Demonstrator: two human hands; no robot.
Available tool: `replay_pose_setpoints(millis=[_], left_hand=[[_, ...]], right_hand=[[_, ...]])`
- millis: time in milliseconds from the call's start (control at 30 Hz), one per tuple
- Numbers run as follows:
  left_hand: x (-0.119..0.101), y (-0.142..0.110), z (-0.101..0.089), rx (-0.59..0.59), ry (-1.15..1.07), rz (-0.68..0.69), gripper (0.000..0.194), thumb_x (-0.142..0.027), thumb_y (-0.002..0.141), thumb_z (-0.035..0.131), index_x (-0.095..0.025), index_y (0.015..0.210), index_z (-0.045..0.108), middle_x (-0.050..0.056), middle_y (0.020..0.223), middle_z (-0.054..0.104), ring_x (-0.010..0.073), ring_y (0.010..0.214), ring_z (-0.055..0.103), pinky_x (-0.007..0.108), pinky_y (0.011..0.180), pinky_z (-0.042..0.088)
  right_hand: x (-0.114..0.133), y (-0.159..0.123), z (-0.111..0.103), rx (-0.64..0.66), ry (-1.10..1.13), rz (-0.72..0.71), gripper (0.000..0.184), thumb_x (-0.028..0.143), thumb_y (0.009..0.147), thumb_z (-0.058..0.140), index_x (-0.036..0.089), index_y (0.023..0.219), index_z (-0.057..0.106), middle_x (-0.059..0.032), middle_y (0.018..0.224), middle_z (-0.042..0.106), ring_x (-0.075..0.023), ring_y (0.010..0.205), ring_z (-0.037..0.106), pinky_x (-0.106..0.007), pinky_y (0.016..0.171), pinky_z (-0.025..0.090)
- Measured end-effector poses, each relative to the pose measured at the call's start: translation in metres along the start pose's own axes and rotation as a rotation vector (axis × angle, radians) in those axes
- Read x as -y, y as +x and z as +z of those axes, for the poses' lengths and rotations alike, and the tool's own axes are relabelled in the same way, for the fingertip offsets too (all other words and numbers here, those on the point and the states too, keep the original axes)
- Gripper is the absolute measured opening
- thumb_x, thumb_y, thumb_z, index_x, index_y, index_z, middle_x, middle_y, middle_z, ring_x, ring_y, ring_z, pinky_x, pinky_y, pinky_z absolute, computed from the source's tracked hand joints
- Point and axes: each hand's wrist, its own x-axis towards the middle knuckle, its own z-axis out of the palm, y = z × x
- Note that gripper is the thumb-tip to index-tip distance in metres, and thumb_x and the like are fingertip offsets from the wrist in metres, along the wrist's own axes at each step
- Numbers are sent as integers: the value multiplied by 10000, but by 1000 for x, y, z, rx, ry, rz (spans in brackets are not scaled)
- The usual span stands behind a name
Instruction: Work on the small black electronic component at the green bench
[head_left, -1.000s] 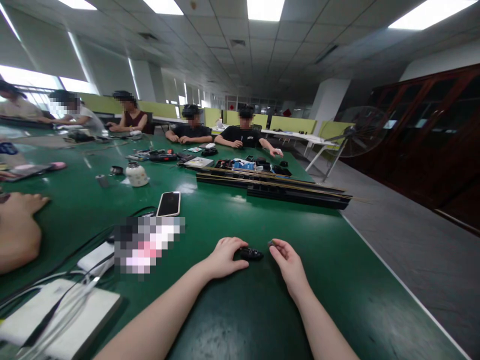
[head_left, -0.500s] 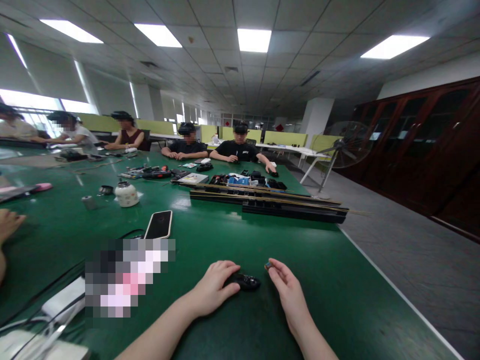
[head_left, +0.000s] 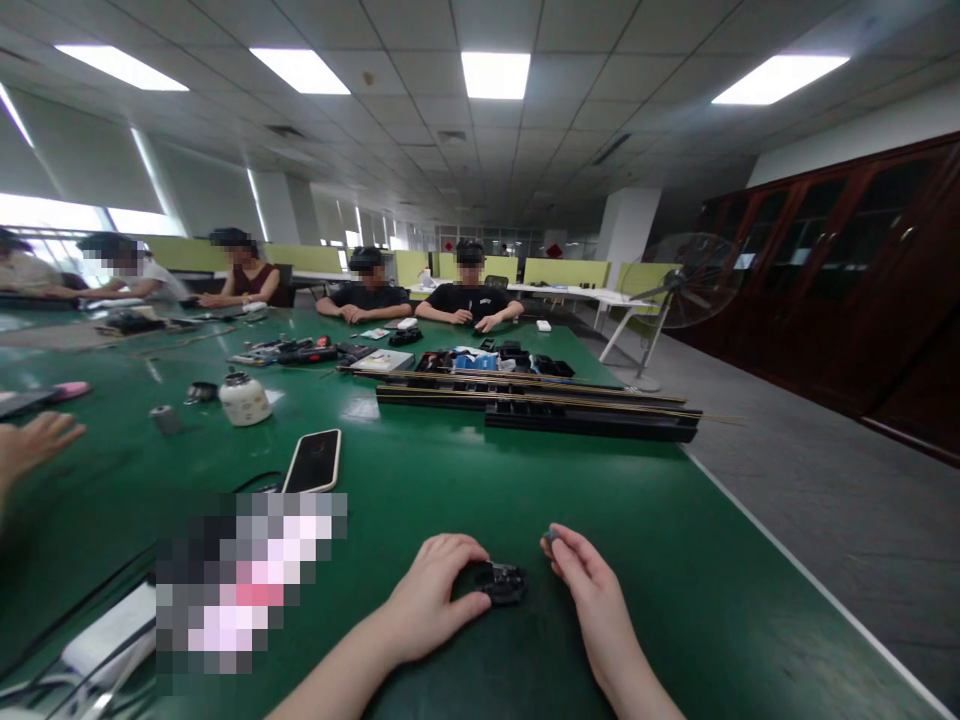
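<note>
Tabletop of glossy green (head_left: 675, 560), wide and seen from its near edge, where two bare forearms reach in. The person's left hand (head_left: 442, 595) is half curled, thumb on the near side and fingers on the far side, around the left end of a black mouse-shaped plastic device (head_left: 508, 582). This device lies on the table near the near edge, well in from the right edge. Just right of it and apart from it, the right hand (head_left: 589, 580) is closed in a fingertip pinch on a tiny grey-blue piece (head_left: 551, 537), mostly hidden by the fingers.

A broad stretch of green runs from the right hand to the pale-trimmed right edge, and another from both hands forward to long black channel-shaped bars (head_left: 592, 422). Those bars lie crosswise, their right end at the right edge; thin golden rods along them poke out past it.

Toward the left edge lie a white-rimmed dark phone (head_left: 313, 462), a pixelated patch and a white block with cables (head_left: 112, 630). Another person's hand (head_left: 34, 440) enters farther left. Two people in black tops (head_left: 469, 295) sit at the far edge.
</note>
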Motion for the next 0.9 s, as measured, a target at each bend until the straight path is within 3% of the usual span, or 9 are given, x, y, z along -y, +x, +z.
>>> replay_pose_setpoints(millis=[300,600,800,900], left_hand=[[7,1,6,-42,-3,-53,372,-208,821,557,-257,1186,506,45,1131,574,228,1065,489,376,953,352],[10,1,6,-35,-18,-33,381,-229,790,603,-267,1161,524,36,1114,581,232,1054,493,383,947,351],[10,1,5,-33,-27,-20,405,-222,764,641,-265,1151,528,29,1102,593,229,1055,491,378,949,348],[9,1,5,-28,-28,2,371,-213,787,615,-273,1143,528,22,1107,599,222,1056,495,378,952,340]], right_hand=[[1,-2,2,6,-47,-21,492,482,566,739,187,942,627,-90,949,712,-284,984,632,-413,899,472],[-4,-2,5,99,-170,-112,498,557,568,708,175,883,651,-98,904,716,-267,899,652,-391,847,501],[-6,-11,7,192,-513,-327,293,420,743,604,219,947,665,-88,1005,681,-257,970,605,-415,908,449],[-4,-17,10,345,-710,-450,182,328,758,598,268,909,680,-60,1055,662,-260,1058,552,-427,963,398]])
